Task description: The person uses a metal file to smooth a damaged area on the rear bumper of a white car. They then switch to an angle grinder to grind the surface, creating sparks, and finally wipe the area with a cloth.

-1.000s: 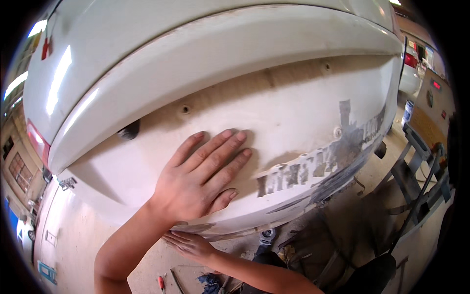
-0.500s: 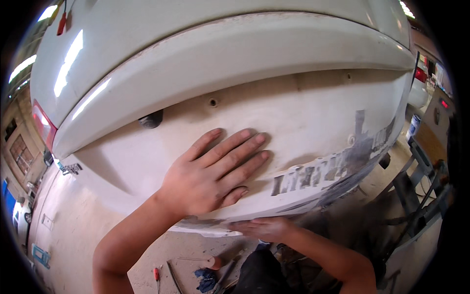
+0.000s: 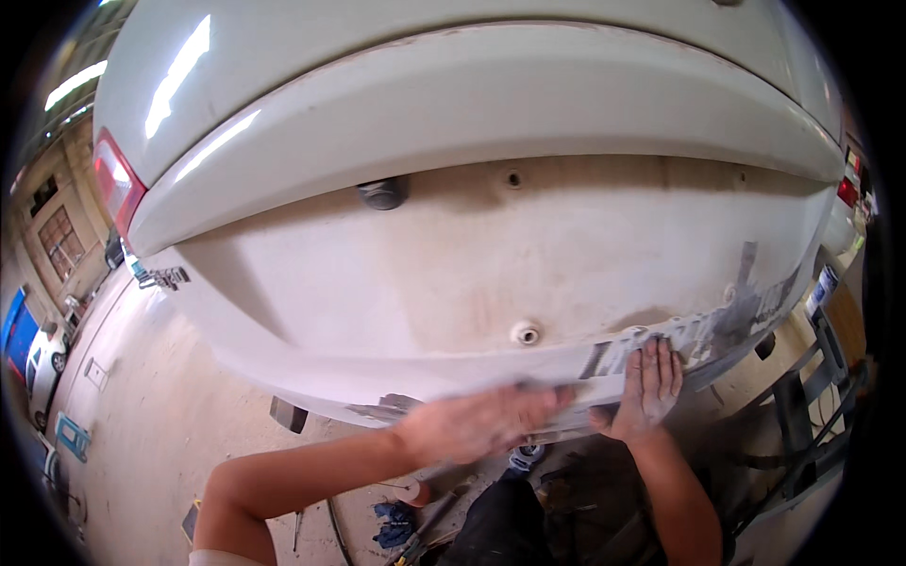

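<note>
The white car tailgate [image 3: 453, 264] fills the view, with a recessed panel, bolt holes [image 3: 527, 333] and a dark rounded fitting [image 3: 382, 193]. Grey sanded patches [image 3: 741, 311] run along its lower right. My right hand [image 3: 647, 389] lies on that patched area, fingers stretched upward and nearly together, dusted with grey. My left hand [image 3: 481, 423], smeared by motion, reaches sideways across the lower edge of the panel, just left of my right hand; whether it holds anything is unclear.
A dark metal stand [image 3: 802, 424] stands at right. On the dusty floor [image 3: 170, 406] lie a blue rag [image 3: 392, 524], hoses and tools. At left are a light blue stool [image 3: 74, 439], a parked white car [image 3: 42, 373] and a wall with a window [image 3: 61, 245].
My left hand has dropped from the panel's middle to its lower edge and is blurred. My right hand has moved right and up onto the grey patches. The car now appears lower in view.
</note>
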`<state>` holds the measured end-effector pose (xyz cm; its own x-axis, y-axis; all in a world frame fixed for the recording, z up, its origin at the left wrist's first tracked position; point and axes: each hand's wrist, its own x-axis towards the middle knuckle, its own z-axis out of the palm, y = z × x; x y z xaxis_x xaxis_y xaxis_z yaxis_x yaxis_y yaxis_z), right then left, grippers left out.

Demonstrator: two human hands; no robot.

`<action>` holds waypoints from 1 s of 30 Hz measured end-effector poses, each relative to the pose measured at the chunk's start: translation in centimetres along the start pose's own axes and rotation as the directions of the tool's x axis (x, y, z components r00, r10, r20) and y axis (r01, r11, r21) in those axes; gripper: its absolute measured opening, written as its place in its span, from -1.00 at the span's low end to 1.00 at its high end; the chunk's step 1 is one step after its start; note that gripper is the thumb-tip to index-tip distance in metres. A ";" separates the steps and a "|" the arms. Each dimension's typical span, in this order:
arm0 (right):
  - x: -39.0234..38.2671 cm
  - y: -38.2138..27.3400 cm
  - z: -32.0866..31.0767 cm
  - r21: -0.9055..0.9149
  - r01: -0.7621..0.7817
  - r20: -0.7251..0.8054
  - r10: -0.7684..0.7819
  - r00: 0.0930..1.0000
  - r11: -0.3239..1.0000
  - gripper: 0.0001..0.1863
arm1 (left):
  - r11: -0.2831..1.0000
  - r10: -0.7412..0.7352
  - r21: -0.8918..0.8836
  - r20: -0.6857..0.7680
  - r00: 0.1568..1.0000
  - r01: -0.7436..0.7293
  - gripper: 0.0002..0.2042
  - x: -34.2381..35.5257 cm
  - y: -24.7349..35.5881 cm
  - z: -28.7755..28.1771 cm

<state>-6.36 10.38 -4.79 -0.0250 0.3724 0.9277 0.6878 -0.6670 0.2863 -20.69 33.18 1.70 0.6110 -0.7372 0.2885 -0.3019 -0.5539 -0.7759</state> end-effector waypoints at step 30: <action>-6.7 -1.0 0.9 0.095 -0.008 0.114 -0.003 0.993 0.995 -0.16 | 0.856 -0.510 -0.094 -0.309 0.803 0.508 -0.43 -9.5 8.5 7.5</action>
<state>-6.26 9.15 -11.49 0.0557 0.4457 0.8935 0.7535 -0.6058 0.2552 -23.58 38.41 -11.85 0.4187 -0.4285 0.8007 -0.0170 -0.8852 -0.4649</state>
